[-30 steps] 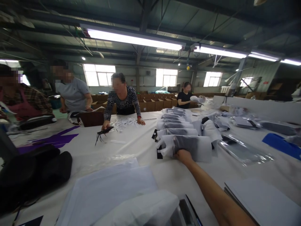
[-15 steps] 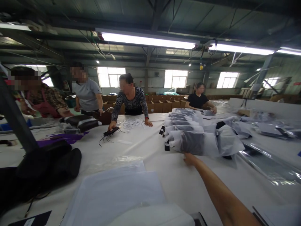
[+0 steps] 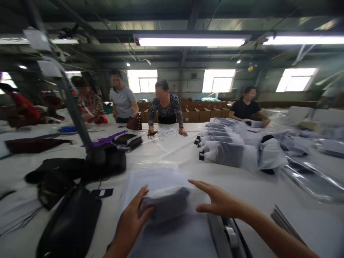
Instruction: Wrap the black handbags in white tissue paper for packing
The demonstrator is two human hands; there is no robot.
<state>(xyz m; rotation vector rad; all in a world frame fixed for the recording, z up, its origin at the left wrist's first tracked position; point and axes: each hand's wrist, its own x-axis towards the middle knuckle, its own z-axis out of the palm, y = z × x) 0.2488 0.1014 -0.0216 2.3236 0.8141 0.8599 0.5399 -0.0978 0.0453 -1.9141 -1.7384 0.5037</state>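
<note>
Just in front of me, a dark bundle [image 3: 169, 206] shows through thin white wrapping and lies on large white paper sheets [image 3: 150, 175]. My left hand [image 3: 134, 215] grips its left end, thumb on the near side and fingers over the far edge. At the bundle's right end, my right hand [image 3: 217, 199] is open, thumb and fingers apart, holding nothing. Beneath that hand lies a grey, shiny metal-looking object [image 3: 224, 229] whose kind I cannot make out. A row of wrapped bundles [image 3: 225, 152] with black tags stands farther off to the right.
Black bags [image 3: 70, 218] and a dark slanted post [image 3: 73, 107] are on the left. Clear plastic sleeves [image 3: 317, 182] lie at right, near thin stacked strips [image 3: 287, 222]. Several co-workers stand around the table; one leans over white scraps [image 3: 170, 132]. Cardboard boxes [image 3: 193, 114] line the back.
My right hand has left the row of wrapped bundles and come back to the near bundle. My left hand has come into view on that bundle. The view has swung left.
</note>
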